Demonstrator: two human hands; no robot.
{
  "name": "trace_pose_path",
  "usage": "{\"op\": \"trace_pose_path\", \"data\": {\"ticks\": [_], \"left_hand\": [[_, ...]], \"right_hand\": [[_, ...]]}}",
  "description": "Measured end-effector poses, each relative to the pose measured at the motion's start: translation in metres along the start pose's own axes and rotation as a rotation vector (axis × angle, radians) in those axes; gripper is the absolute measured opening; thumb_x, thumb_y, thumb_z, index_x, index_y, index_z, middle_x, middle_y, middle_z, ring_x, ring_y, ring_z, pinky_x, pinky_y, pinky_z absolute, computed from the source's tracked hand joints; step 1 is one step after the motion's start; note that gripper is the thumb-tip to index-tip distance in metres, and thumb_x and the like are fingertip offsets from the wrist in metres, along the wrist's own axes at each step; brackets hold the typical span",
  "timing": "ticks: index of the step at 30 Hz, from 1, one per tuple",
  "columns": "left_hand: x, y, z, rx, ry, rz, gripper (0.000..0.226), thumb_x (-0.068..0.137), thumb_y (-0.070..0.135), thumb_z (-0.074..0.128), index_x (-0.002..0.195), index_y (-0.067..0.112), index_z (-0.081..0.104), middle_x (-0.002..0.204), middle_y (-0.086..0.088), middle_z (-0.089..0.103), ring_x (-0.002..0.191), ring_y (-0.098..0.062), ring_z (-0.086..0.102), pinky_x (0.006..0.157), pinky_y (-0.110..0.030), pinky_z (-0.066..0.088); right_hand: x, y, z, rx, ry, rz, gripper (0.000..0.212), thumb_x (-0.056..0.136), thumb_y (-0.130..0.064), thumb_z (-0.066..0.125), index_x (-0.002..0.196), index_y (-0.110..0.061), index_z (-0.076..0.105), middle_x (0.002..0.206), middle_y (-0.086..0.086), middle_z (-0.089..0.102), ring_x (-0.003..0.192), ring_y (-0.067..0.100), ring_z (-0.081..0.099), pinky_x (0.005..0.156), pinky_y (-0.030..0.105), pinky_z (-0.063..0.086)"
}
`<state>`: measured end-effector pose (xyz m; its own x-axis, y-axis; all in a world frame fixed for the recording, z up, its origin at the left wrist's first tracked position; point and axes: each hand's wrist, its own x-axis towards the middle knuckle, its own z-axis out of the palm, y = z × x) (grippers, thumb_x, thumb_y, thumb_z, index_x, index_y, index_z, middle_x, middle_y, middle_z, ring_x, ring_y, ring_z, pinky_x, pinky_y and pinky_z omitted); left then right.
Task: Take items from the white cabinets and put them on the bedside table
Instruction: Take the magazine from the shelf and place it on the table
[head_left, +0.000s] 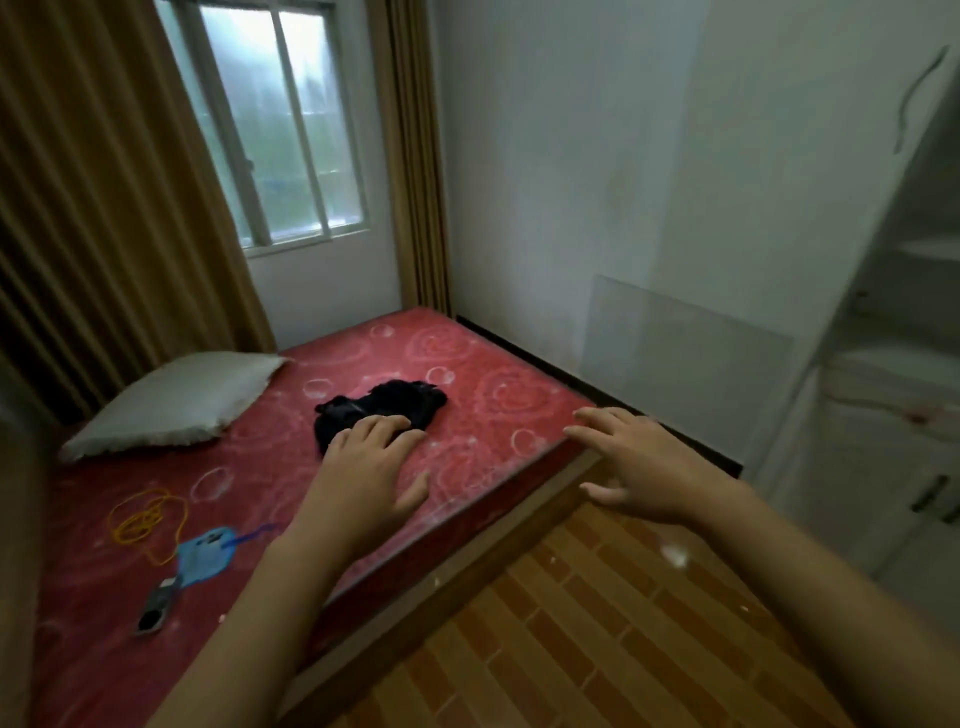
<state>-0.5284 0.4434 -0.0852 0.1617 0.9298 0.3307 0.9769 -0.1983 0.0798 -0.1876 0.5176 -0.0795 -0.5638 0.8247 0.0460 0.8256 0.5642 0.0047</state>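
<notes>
Both hands, left hand (371, 470) and right hand (641, 467), are reaching out with fingers apart, holding nothing; the white cabinets (883, 364) are standing open beside the bed (467, 374).

Both bare arms are reaching forward, palms down.
The left hand (371, 470) is spreading its fingers loosely, thumb out to the side; the right hand (641, 465) is doing likewise, fingers pointing left, and neither is gripping anything.

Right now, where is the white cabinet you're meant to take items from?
In the head view the white cabinet stands at the far right against the wall, beyond the right hand and past the foot of the red mattress.
</notes>
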Motion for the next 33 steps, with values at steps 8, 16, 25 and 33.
{"op": "trace_pose_path", "data": {"ticks": [8,16,25,33], "left_hand": [[0.125,0.149,0.027,-0.031,-0.015,0.201,0.058,0.095,0.058,0.038,0.138,0.025,0.058,0.140,0.000,0.057,0.133,-0.024,0.048,0.109,-0.049,0.042],[0.231,0.286,0.052,-0.126,-0.029,0.299,0.065,0.094,0.064,0.029,0.145,0.030,0.051,0.148,0.001,0.051,0.139,-0.022,0.041,0.112,-0.047,0.039],[0.329,0.419,0.067,-0.245,-0.023,0.473,0.071,0.092,0.069,0.025,0.152,0.033,0.040,0.156,0.005,0.041,0.143,-0.017,0.034,0.118,-0.041,0.032],[0.434,0.500,0.094,-0.305,0.021,0.664,0.060,0.099,0.059,0.040,0.153,0.033,0.038,0.156,0.006,0.040,0.144,-0.016,0.033,0.119,-0.039,0.033]], "right_hand": [[-0.065,0.159,-0.033,0.008,0.031,0.196,0.078,0.096,-0.059,0.058,0.162,-0.033,0.027,0.170,-0.003,0.022,0.154,0.018,0.023,0.123,0.040,0.027],[-0.129,0.298,-0.067,-0.062,0.065,0.362,0.077,0.096,-0.060,0.057,0.162,-0.031,0.030,0.169,-0.001,0.024,0.154,0.020,0.023,0.125,0.044,0.025],[-0.174,0.395,-0.096,-0.060,0.161,0.577,0.074,0.095,-0.057,0.058,0.159,-0.031,0.034,0.168,-0.001,0.026,0.153,0.019,0.026,0.122,0.043,0.027],[-0.165,0.467,-0.114,-0.090,0.238,0.738,0.076,0.095,-0.057,0.059,0.161,-0.030,0.032,0.170,-0.002,0.022,0.155,0.019,0.021,0.125,0.042,0.025]]}}
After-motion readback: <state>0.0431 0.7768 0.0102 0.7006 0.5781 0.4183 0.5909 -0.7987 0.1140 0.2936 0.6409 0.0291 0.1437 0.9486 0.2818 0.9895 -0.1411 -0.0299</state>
